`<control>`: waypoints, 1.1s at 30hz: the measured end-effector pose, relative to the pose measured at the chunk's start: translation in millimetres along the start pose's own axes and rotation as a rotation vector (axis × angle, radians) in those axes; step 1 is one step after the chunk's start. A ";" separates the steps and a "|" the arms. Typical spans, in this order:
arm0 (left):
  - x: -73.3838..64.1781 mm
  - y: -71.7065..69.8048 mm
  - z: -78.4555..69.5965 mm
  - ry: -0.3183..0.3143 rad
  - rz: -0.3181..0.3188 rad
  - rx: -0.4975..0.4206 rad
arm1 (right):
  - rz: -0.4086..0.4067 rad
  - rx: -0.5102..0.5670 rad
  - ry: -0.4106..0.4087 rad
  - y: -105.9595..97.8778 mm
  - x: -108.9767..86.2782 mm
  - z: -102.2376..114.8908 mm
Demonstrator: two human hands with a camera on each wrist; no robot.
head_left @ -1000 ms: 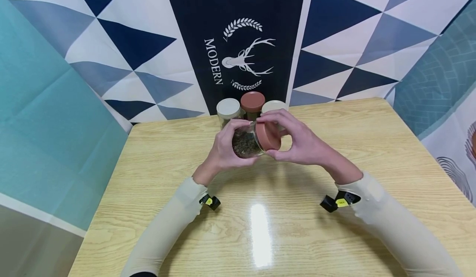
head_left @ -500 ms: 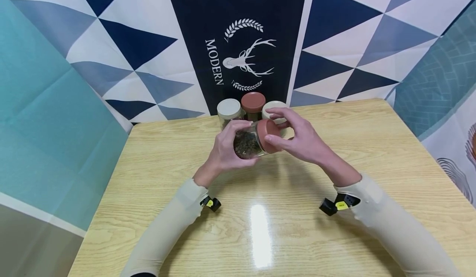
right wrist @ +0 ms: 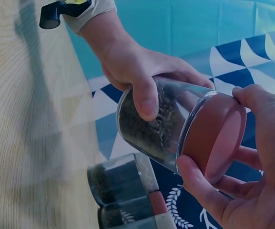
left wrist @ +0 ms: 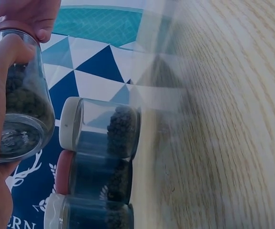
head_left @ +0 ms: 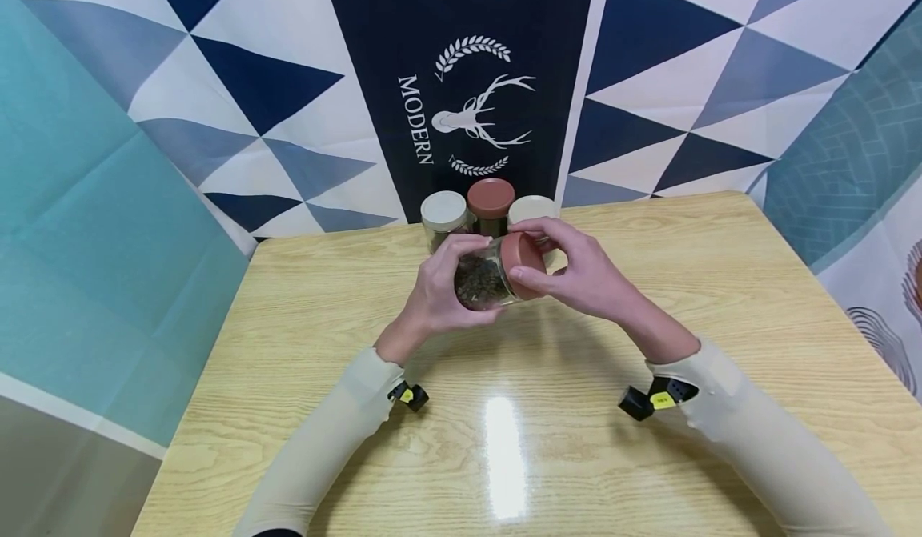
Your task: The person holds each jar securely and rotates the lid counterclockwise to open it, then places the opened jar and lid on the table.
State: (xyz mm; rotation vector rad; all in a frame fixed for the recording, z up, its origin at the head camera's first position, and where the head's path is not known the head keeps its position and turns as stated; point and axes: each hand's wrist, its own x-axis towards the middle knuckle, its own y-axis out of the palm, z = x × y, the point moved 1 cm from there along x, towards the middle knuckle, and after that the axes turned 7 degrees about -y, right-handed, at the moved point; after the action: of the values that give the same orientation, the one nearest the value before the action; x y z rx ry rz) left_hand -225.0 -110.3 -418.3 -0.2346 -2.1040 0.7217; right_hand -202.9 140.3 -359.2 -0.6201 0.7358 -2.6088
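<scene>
A clear glass jar (head_left: 481, 279), partly filled with dark pellet-like pieces, is held on its side above the table. My left hand (head_left: 434, 282) grips the glass body, thumb on one side and fingers on the other. The jar's reddish-brown screw lid (right wrist: 213, 136) points to the right and still covers the mouth. My right hand (head_left: 589, 271) holds this lid by its edge between thumb and fingers. In the left wrist view the jar's round base (left wrist: 22, 138) faces the camera. The palm of my right hand (right wrist: 263, 157) stays off the lid's flat top.
Three similar jars stand close together at the table's back edge: a white-lidded jar (head_left: 442, 211), a reddish-brown-lidded jar (head_left: 491, 198) and another white-lidded jar (head_left: 533, 208). Behind them hangs a patterned cloth (head_left: 288, 81). The wooden table (head_left: 324, 297) spreads beneath both arms.
My right hand's fingers came loose from the lid and spread half a second ago, then closed on its edge again, the thumb now further over the near side. My left hand keeps its grip.
</scene>
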 end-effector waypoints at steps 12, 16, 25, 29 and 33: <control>-2.5 0.5 1.4 -0.021 0.004 -0.037 | 0.058 -0.012 -0.227 1.6 -0.6 -4.5; -3.2 0.9 2.6 -0.036 0.011 -0.063 | 0.068 -0.020 -0.307 1.4 -1.9 -5.0; -4.5 1.7 5.6 -0.032 -0.002 -0.081 | 0.074 -0.012 -0.340 2.0 -2.7 -6.4; -2.9 1.4 4.7 -0.032 -0.010 -0.089 | 0.063 -0.002 -0.297 1.8 -2.6 -5.2; -2.5 0.1 3.7 -0.044 -0.013 -0.091 | 0.029 0.001 -0.180 -0.4 -2.6 -3.2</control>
State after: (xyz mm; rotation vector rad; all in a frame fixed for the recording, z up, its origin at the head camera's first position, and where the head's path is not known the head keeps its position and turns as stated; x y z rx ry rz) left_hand -226.5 -112.8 -421.7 -0.2570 -2.1806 0.6299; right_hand -202.4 143.0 -362.2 -0.8247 0.6813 -2.4867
